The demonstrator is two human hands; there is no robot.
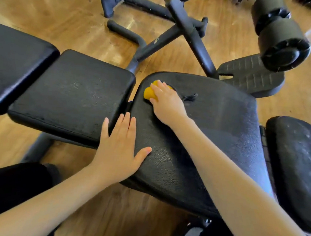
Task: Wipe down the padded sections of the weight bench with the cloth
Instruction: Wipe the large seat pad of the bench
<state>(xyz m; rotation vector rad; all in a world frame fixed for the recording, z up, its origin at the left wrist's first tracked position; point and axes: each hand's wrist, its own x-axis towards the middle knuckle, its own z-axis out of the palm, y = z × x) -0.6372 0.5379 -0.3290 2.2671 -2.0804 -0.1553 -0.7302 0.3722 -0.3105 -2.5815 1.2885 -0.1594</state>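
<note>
Wiping in progress: the right hand (167, 102) presses a bunched yellow cloth (149, 92) onto the far-left corner of the wide black textured bench pad (214, 140). The left hand (119, 146), fingers flat and holding nothing, steadies that pad's near-left edge. The next stroke probably calls for sweeping the cloth across the pad's unwiped area.

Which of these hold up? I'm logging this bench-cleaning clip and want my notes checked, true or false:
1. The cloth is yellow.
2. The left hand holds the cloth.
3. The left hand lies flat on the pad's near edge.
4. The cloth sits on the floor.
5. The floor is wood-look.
1. True: the cloth is yellow-orange.
2. False: the right hand presses the cloth; the left hand holds nothing.
3. True: its fingers are straight, resting on the large pad by the gap.
4. False: it lies on the large pad's far left corner.
5. True: the floor shows wood grain.
</note>
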